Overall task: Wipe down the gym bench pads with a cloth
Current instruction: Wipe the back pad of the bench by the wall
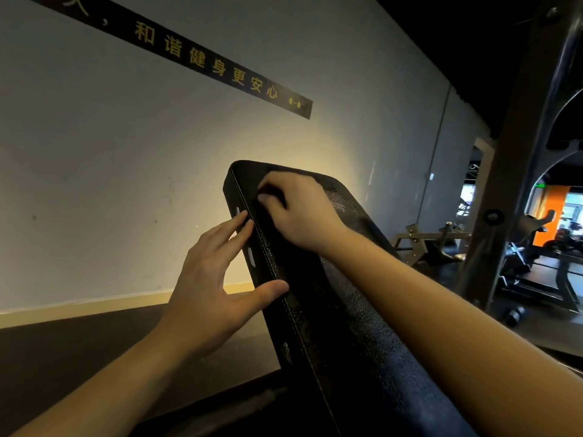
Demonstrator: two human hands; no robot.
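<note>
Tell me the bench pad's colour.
The bench pad is black, with a shiny grained surface; head view.

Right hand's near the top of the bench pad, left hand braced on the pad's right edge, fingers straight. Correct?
No: the head view shows the left hand braced on the left edge of the bench pad, not the right. The rest holds: fingers straight, right hand near the top.
</note>
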